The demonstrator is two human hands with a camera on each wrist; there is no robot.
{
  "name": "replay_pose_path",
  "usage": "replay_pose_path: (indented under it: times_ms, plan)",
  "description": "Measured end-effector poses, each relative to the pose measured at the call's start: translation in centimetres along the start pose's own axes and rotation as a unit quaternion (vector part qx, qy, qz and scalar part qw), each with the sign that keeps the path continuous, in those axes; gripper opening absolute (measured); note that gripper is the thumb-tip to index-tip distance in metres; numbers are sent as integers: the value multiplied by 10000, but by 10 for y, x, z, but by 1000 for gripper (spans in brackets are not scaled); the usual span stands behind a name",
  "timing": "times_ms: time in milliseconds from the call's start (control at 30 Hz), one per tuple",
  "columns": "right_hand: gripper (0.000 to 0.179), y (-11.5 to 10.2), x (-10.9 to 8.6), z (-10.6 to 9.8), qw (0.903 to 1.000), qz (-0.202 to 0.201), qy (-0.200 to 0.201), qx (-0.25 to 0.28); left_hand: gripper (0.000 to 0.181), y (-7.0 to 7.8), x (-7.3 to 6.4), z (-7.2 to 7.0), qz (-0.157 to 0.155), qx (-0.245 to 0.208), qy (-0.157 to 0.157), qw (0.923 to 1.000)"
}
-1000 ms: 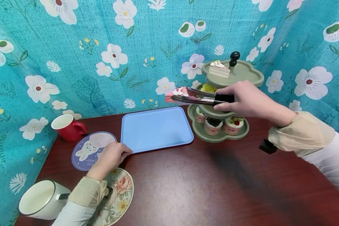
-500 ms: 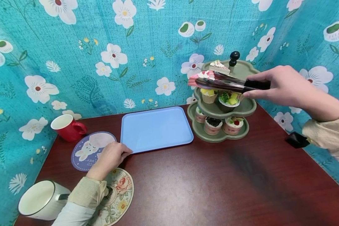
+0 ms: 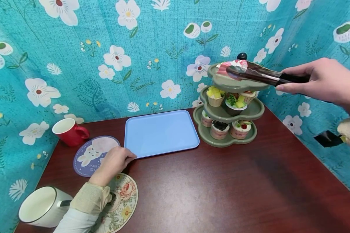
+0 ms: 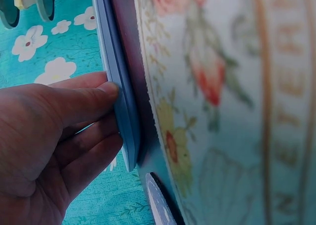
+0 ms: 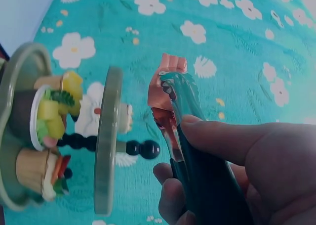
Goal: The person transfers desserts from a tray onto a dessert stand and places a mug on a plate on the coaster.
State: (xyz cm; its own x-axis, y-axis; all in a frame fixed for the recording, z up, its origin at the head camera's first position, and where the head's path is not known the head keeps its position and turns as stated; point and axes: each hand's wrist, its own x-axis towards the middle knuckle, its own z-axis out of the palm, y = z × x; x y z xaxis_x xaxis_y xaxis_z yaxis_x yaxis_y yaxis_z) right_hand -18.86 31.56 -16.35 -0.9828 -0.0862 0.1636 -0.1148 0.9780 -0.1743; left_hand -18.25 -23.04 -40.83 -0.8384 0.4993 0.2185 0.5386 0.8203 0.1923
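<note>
At upper right, the right hand (image 3: 323, 79) curls its fingers round black-handled metal tongs (image 3: 261, 75) gripping a pink-and-white cake slice (image 3: 226, 68) near an olive-green tiered stand (image 3: 234, 86), while the left hand (image 3: 118, 159), lower left, pinches a blue rectangular tray (image 3: 161, 133), apparently to steady it.

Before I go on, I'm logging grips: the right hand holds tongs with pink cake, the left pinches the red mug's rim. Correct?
Not quite: the left wrist view shows the left hand pinching the edge of the blue tray; in the head view, the red mug stands apart. The right hand does hold tongs with pink cake.
</note>
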Motion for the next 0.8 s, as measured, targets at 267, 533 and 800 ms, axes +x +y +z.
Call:
replay_pose_path:
  times_ms: [267, 533, 800]
  plan:
    - [75, 32, 1, -4, 9991, 376, -58, 195, 12, 0, -1, 1, -9, -38, 5, 10000]
    - [73, 56, 5, -3, 9987, 480, -196, -14, 12, -1, -1, 3, -31, -3, 2, 10000]
    - [74, 66, 7, 2, 9968, 710, -268, 259, 12, 0, -1, 3, -43, 32, 23, 10000]
